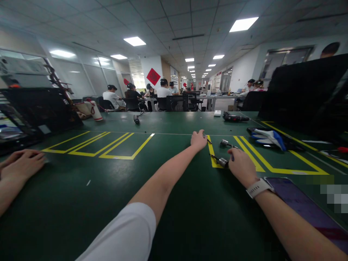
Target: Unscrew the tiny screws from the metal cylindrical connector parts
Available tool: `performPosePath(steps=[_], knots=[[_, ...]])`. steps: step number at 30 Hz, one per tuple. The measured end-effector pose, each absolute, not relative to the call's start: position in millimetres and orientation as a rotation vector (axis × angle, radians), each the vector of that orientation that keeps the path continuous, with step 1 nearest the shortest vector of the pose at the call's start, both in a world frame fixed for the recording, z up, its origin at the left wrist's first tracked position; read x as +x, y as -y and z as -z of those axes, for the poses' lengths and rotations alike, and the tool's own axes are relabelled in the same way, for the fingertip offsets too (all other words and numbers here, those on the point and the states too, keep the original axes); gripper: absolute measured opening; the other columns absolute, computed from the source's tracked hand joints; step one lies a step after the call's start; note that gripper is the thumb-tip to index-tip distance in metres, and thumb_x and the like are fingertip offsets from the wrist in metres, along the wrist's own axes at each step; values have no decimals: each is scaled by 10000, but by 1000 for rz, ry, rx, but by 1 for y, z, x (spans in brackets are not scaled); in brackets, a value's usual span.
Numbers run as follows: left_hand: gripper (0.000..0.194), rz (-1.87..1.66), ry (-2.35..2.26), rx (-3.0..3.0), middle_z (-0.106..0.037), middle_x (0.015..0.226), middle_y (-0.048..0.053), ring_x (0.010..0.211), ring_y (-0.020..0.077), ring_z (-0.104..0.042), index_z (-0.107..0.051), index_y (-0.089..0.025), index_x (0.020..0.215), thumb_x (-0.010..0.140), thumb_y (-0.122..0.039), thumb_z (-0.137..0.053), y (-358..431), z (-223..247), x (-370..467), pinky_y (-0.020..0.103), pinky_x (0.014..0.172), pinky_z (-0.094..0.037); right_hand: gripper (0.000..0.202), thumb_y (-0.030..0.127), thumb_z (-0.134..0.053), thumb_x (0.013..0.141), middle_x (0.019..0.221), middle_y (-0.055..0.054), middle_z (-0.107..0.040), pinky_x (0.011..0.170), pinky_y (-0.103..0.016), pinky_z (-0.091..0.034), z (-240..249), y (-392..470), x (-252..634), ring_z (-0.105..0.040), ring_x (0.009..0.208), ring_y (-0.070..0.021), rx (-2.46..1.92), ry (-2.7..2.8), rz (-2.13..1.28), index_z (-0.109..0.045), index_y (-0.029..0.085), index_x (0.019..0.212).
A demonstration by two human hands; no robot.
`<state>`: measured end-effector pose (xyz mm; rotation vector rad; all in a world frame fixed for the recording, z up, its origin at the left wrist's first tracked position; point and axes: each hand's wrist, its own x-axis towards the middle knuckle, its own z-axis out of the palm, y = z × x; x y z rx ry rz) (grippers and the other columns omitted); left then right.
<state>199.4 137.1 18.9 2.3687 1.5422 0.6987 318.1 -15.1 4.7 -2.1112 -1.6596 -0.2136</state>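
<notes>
Stretched out ahead, my left hand [199, 140] has its fingers closed at a thin dark rod [208, 140], whose end sticks out to the right. My right hand [241, 165], with a watch on its wrist, is curled beside a shiny metal cylinder [223, 162]. That cylinder has a thin dark shaft pointing left, and its right end meets my fingers, which partly hide it. Just beyond lies a second metal cylinder [224, 143], its thin shaft running right toward my right hand. These pieces lie at a yellow tape outline [216, 163] on the green tabletop [174, 177].
Another person's hands [23, 165] rest at the left edge. A blue-and-white glove [269, 139] and a large dark screen-like device [304, 206] lie right. Farther off are a dark power tool [236, 117], a white box [217, 113] and a small dark object [136, 119]. Black panels [304, 94] stand right.
</notes>
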Motion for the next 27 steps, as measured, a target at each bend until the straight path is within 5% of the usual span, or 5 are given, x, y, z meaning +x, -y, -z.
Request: performPosePath(steps=[4, 8, 19, 22, 27], knots=[[432, -620, -1597, 2308, -499, 1221, 149, 1107, 288, -517, -459, -202, 1252, 871, -401, -501, -158, -16, 213, 455, 905, -430, 233, 140, -437, 863, 1047, -145, -622, 793, -389, -470, -11, 15, 309, -584, 952, -254, -2041, 1654, 217, -597, 124, 1032], [320, -607, -1594, 2280, -550, 1158, 92, 982, 206, -572, -518, -148, 1155, 879, -309, -522, -162, -11, 226, 415, 824, -500, 264, 148, -408, 844, 1035, -169, -628, 771, -409, -467, -14, 17, 303, -577, 959, -293, -1980, 1654, 204, -602, 114, 1020], [289, -990, -1478, 1844, -540, 1133, 83, 973, 199, -567, -551, -174, 1070, 795, -207, -631, -133, -13, 175, 362, 824, -493, 251, 128, -438, 794, 1007, -181, -624, 823, -462, -398, -19, 29, 294, -548, 954, -327, -1782, 1595, 81, -627, 120, 960], [461, -1096, -1366, 1668, -519, 1044, 38, 857, 151, -586, -493, -218, 1034, 661, 4, -650, -114, -9, 140, 282, 725, -503, 233, 134, -462, 785, 1031, -173, -608, 868, -473, -361, -21, 35, 282, -522, 1001, -331, -1683, 1542, -66, -626, 131, 950], [623, -1119, -1188, 1389, -506, 949, 27, 618, 90, -565, -352, -237, 1144, 631, 49, -558, -76, -9, 76, 224, 541, -473, 147, 185, -513, 776, 936, -83, -627, 833, -419, -398, -23, 45, 242, -558, 921, -256, -1458, 1399, -468, -625, 189, 870]])
